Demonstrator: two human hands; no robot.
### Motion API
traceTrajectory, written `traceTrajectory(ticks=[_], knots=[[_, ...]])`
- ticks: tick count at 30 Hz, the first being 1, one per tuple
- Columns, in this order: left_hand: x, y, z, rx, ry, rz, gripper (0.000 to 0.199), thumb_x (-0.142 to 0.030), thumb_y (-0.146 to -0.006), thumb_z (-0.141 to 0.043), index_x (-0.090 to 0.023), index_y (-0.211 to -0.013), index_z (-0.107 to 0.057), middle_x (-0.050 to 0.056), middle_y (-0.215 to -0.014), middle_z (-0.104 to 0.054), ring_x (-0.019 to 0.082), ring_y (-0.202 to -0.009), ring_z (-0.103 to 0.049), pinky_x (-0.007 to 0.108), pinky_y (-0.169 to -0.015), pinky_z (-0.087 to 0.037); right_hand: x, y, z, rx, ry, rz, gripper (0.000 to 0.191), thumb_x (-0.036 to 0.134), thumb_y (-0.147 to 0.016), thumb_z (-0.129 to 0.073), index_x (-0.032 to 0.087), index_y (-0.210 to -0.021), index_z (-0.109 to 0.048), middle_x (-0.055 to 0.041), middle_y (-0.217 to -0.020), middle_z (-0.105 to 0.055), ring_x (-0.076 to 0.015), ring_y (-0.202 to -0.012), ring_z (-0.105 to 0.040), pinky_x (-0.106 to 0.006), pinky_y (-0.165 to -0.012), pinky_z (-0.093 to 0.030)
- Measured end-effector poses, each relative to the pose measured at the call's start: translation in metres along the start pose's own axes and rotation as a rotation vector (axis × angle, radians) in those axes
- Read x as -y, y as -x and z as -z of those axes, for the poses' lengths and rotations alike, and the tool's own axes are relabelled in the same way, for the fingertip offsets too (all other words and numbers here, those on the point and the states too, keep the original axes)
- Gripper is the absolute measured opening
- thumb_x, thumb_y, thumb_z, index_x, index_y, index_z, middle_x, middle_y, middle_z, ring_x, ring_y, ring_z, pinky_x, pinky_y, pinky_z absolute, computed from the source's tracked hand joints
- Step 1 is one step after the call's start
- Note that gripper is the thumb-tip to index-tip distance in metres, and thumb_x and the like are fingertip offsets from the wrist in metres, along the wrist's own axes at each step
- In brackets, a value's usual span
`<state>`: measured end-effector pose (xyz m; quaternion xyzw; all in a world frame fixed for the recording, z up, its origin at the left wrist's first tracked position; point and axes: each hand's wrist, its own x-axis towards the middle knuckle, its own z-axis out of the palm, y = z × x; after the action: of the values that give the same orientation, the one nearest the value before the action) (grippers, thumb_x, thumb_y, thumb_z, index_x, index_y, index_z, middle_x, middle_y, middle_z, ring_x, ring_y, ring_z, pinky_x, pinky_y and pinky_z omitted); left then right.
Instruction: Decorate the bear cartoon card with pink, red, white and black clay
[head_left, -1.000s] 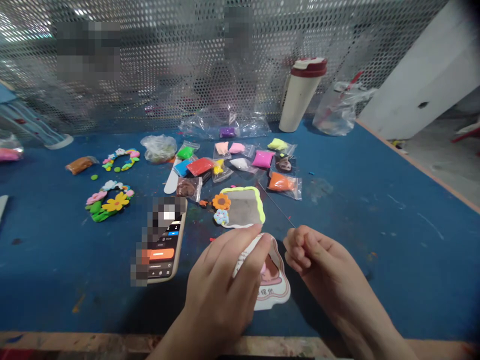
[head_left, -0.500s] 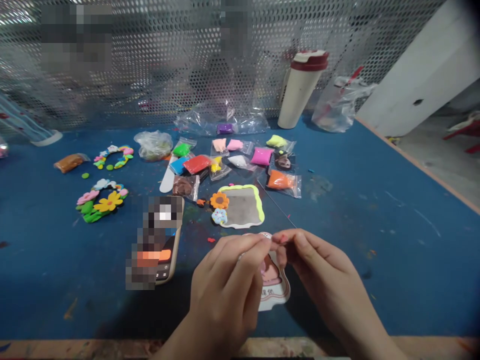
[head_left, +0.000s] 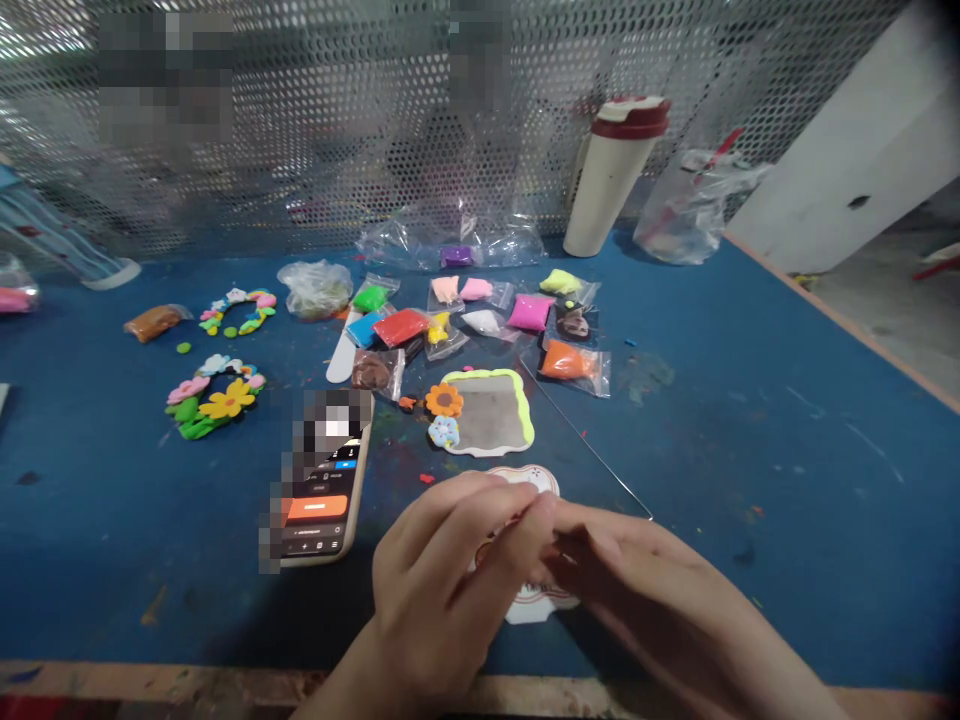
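1. Working at a blue-topped workbench (head_left: 780,500), you have a perforated metal screen (head_left: 360,120) well ahead of your grip, and a cream tumbler with a dark red lid (head_left: 613,175) ahead and to its right.
2. Ahead of your grip lie small plastic packets of coloured modelling clay (head_left: 401,327). Ahead and left of it lies a phone (head_left: 322,530), its top blurred out.
3. Closer in, straight ahead of your grip, sits a grey plate edged in lime clay (head_left: 487,415), with a clay sunflower (head_left: 444,400) at its left. A thin steel wire (head_left: 585,445) runs ahead and right of your grip.
4. Directly beneath your grip lies a scalloped white card (head_left: 536,608), its long axis running front to back. Your left hand (head_left: 442,570) and right hand (head_left: 637,590) lie about equally near, both over its middle.
5. Your fingertips (head_left: 525,510) are pressed together above the card. You may be pinching something, but I cannot tell.
6. No brand reads anywhere. Your hands hide the card's face, and the phone's orange button shows no legible words.
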<state>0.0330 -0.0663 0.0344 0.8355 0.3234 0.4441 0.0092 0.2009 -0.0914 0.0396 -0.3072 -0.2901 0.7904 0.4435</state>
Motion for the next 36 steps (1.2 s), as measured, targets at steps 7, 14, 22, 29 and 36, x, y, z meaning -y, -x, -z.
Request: traceTrajectory(ticks=[7,14,22,29,36], knots=[[0.001,-0.001,0.005,-0.117,0.353,0.297,0.013,-0.010,-0.089,-0.059,-0.022,-0.083,-0.063,-0.004,-0.073,-0.064,0.011,-0.072,-0.058,0.026,-0.068,-0.050,0.002,0.012,0.010,-0.024,-0.035,-0.015,0.034,0.041,-0.088,-0.058,0.028,-0.119,-0.067,-0.0061,-0.118,-0.068,-0.0199,-0.106,-0.062,-0.032,-0.091,-0.046],[0.005,-0.007,0.003,-0.110,0.306,0.702,0.016,-0.012,-0.085,-0.058,-0.022,-0.073,-0.059,-0.007,-0.063,-0.061,0.007,-0.056,-0.059,0.014,-0.053,-0.048,0.004,0.003,0.017,-0.275,0.132,0.122,0.026,0.042,-0.087,-0.058,0.024,-0.097,-0.072,-0.0044,-0.084,-0.069,-0.0175,-0.083,-0.062,-0.027,-0.077,-0.049],[0.016,-0.005,-0.006,-0.001,0.709,1.004,0.008,-0.012,-0.074,-0.064,-0.019,-0.073,-0.066,-0.001,-0.070,-0.072,0.011,-0.062,-0.068,0.018,-0.058,-0.056,-0.005,-0.007,0.034,-0.474,0.299,0.216,0.018,0.040,-0.085,-0.063,0.024,-0.085,-0.071,-0.0014,-0.080,-0.063,-0.0154,-0.080,-0.055,-0.024,-0.073,-0.041],[0.015,-0.003,-0.002,0.109,0.512,0.856,0.016,-0.016,-0.079,-0.059,-0.020,-0.064,-0.063,-0.004,-0.060,-0.062,0.009,-0.054,-0.059,0.016,-0.051,-0.049,-0.005,-0.006,0.035,-0.494,0.390,0.237,0.018,0.041,-0.086,-0.061,0.026,-0.082,-0.070,0.0004,-0.079,-0.063,-0.0149,-0.081,-0.054,-0.024,-0.075,-0.039],[0.011,-0.005,-0.002,0.144,0.559,0.845,0.011,-0.013,-0.072,-0.070,-0.023,-0.069,-0.072,-0.002,-0.068,-0.073,0.016,-0.063,-0.070,0.022,-0.057,-0.058,-0.008,-0.005,0.038,-0.515,0.465,0.243,0.018,0.042,-0.087,-0.060,0.028,-0.083,-0.070,0.0003,-0.080,-0.064,-0.0168,-0.083,-0.055,-0.026,-0.077,-0.039]])
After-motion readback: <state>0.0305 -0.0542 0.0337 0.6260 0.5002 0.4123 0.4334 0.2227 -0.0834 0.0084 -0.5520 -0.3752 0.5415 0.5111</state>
